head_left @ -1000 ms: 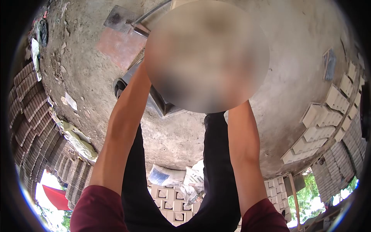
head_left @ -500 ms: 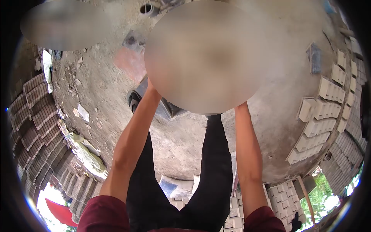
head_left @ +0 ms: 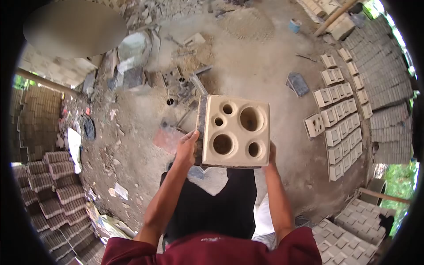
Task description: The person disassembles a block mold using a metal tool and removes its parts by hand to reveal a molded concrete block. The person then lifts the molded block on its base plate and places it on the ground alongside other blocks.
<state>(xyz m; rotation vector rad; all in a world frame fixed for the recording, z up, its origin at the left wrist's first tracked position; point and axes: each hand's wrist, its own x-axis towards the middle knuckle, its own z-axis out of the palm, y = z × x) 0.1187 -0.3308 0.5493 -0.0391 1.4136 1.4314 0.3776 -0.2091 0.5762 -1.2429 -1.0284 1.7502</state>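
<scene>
A square, pale cement vent block [head_left: 238, 150] with several round holes of different sizes is held up in front of my body. Along its left side and lower edge shows a dark plate or board. My left hand [head_left: 187, 149] grips the left side, thumb on the edge. On the opposite side my right hand [head_left: 270, 158] is closed around the lower right edge, its fingers mostly hidden behind. On the ground beyond lie dark metal mould parts [head_left: 185, 86] and a reddish flat slab [head_left: 169, 139].
Rows of pale blocks [head_left: 338, 117] stand on the floor to the right, with one holed block [head_left: 314, 125] beside them. A dark plate [head_left: 298, 84] lies nearer. Stacked tiles [head_left: 57, 176] line the left; a sand pile [head_left: 247, 24] and blue bucket [head_left: 295, 25] are farther off.
The view has tilted up and shifted, bringing the sand pile into sight. The block and both hands now show; a blur covered that area before. My legs now appear more upright beneath me.
</scene>
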